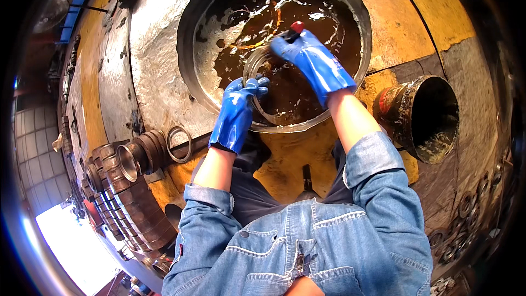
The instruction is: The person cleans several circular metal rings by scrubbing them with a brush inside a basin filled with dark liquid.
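My left hand [235, 109], in a long blue rubber glove, is closed round the near left side of a grey metal ring [253, 64]. The ring is held tilted over a big round black tub [187, 49] of dark brown liquid [293, 90]. My right hand [304, 55], gloved the same way, is closed at the ring's far right side. From its grip sticks out a dark tool with a red end [297, 26]; the rest of it is hidden by the glove, so its kind cannot be told. Foam and shiny patches float on the liquid.
Right of the tub a dirty metal cylinder [433, 118] lies on its side, open end showing. Rows of metal rings [148, 153] stand at the left, with a single loose ring [179, 144] by them. More small rings [466, 205] lie far right. Worn yellow and grey plates cover the floor.
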Demonstrator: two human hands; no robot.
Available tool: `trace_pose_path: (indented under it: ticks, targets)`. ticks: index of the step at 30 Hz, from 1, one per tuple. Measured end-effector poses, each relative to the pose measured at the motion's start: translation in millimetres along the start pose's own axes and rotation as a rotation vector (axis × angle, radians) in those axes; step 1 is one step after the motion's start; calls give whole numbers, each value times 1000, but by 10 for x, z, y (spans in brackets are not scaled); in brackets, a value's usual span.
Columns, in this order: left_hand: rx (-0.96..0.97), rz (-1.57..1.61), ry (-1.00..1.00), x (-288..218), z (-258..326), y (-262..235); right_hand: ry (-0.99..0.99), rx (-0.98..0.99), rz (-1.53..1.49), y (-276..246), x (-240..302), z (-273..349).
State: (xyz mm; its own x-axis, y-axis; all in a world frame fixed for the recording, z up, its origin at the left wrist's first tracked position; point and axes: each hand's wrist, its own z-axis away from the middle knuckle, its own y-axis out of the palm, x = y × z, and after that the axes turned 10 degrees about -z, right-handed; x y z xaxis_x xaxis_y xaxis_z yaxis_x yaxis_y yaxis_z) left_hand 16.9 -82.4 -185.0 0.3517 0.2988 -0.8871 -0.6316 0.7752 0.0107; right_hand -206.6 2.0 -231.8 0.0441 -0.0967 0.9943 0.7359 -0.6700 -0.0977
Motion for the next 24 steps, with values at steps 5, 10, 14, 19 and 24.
trace_pose_path:
  ticks: [5, 10, 14, 19, 24]
  targets:
    - [-39, 49, 1, -7, 81, -33, 238, 309, -81, -125, 1210, 366]
    - [-5, 84, 35, -22, -63, 67, 140, 436, 354, 172, 965, 218]
    - [22, 51, -6, -63, 17, 43, 164, 70, 550, -36, 620, 12]
    - [61, -24, 92, 74, -85, -55, 134, 538, 60, 128, 834, 207]
    - [49, 69, 29, -53, -12, 67, 155, 124, 126, 22, 374, 52]
